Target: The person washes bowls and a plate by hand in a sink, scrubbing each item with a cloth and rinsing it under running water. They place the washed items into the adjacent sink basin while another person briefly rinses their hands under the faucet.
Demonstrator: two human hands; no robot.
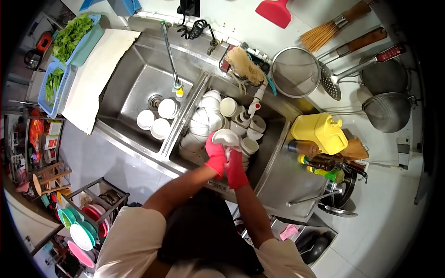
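Observation:
My left hand [215, 154], in a red rubber glove, grips the left side of a white bowl [226, 137] over the right sink basin. My right hand [235, 167], gloved the same way, is closed at the bowl's near edge. Something pale shows by its fingers, too small to make out. Around and beyond them, white bowls [208, 121] are heaped in the basin, some stacked. A white tap [254, 107] reaches over this pile. In the left basin [132, 99], several white bowls [160, 129] stand near the drain.
A metal tap [170, 55] hangs over the left basin. Right of the sink stand a yellow jug [320, 132] and several bottles [321, 161]. Strainers [295, 72] and a skimmer [330, 83] hang on the wall. Baskets of greens [73, 39] are at far left. A rack with basins [83, 235] stands lower left.

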